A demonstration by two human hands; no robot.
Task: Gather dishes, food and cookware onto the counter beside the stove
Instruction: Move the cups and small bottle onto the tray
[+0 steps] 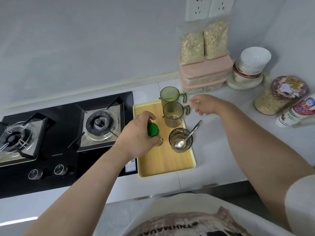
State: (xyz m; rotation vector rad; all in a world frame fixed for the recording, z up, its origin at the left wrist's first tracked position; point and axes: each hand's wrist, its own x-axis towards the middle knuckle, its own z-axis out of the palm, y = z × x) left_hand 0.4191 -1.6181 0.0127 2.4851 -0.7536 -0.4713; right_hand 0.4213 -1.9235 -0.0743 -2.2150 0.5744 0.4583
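A yellow tray (pixel 163 165) lies on the counter just right of the black gas stove (pixel 56 133). On it stand two green handled cups (pixel 173 114), a glass tumbler (pixel 180 139) with a metal spoon (pixel 189 135) in it, and a small green-capped bottle (pixel 153 129). My left hand (pixel 138 135) grips that bottle on the tray's left side. My right hand (pixel 206 104) hovers over the counter beside the cup handles, fingers loosely curled and holding nothing.
Stacked pink-lidded boxes (pixel 204 75) with two bags of oats (pixel 204 42) on top stand against the wall. Stacked white bowls (pixel 248 65), a jar of oats with a cartoon lid (pixel 279 95) and a white bottle (pixel 296 111) sit at the right.
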